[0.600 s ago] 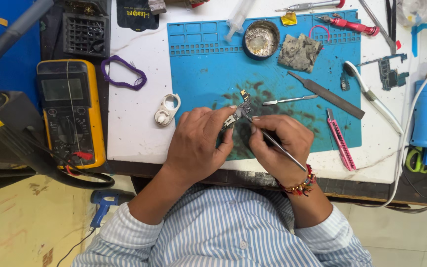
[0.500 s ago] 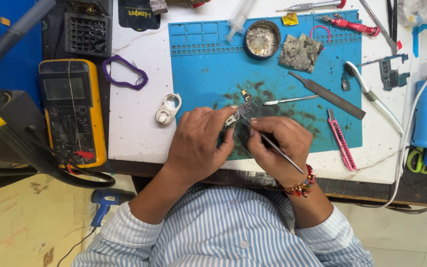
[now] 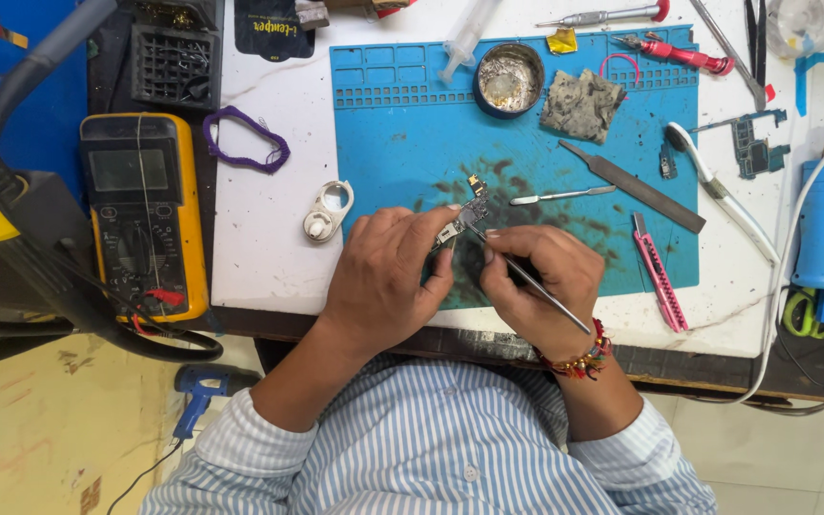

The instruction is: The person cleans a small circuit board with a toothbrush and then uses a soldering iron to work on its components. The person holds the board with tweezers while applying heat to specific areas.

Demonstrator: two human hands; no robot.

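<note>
Small circuit board (image 3: 469, 217) sits mid-frame, just above the hands, over the stained lower part of the blue mat (image 3: 383, 143). Left hand (image 3: 388, 277) pinches it: fingers closed on the board's lower-left end, lifting it slightly off the mat, though how far is hard to tell. Board's long axis runs diagonal, lower left to upper right, free end pointing to the upper right of the frame. Right hand (image 3: 540, 281) holds a thin metal tool (image 3: 531, 281) pen-style, fingers closed round its shaft; tip meets the board's near edge, handle trailing to lower right past the wrist with its bead bracelet (image 3: 579, 360).

Step looks like fine probing or picking at a part on the board. Next move likely calls for a steady left-hand pinch and tiny tip motions.

Outward: metal spudger (image 3: 550, 196) and flat file (image 3: 636, 188) lie right of the board, pink cutter (image 3: 660, 277) at lower right of the mat. Round tin (image 3: 509, 78) and grey sponge (image 3: 581, 103) at top of the mat. Left, on the white tabletop (image 3: 259, 248): white ring piece (image 3: 328, 210), purple loop (image 3: 245, 138), yellow multimeter (image 3: 140, 215).
</note>
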